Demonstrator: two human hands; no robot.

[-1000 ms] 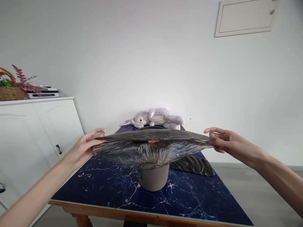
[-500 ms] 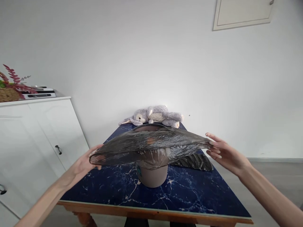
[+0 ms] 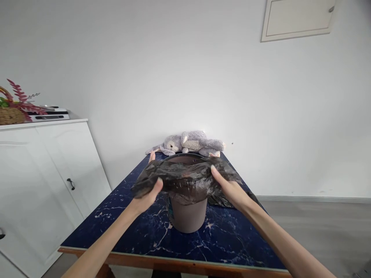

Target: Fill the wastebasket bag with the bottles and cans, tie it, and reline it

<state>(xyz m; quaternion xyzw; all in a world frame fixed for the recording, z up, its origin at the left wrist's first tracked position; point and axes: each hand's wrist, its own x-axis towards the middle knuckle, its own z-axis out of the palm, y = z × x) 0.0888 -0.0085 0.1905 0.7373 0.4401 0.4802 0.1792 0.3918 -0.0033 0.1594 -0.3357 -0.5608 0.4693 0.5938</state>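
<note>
A thin dark garbage bag (image 3: pixel 185 175) is bunched over the front of a grey-brown trash can (image 3: pixel 188 218), covering the near rim, while the far rim shows bare. My left hand (image 3: pixel 147 197) grips the bag's left side, thumb in front and fingertips poking up behind it. On the right side, my right hand (image 3: pixel 230 190) has its thumb pressed on the plastic; most of its fingers are hidden by the bag. The can stands upright on the blue marbled table (image 3: pixel 139 231). A second dark plastic piece (image 3: pixel 222 201) lies beside the can, partly behind my right arm.
Against the wall at the table's far end lies a grey plush rabbit (image 3: pixel 194 143). A white cabinet (image 3: pixel 55 170) stands left, with a wicker basket (image 3: pixel 11 116) and a white box-shaped device (image 3: pixel 52 115) on top. A panel door (image 3: pixel 298 19) is set high in the wall.
Both hands have moved inward toward the can. The bag, stretched wide before, is now gathered and crumpled between them. The can has stayed in place.
</note>
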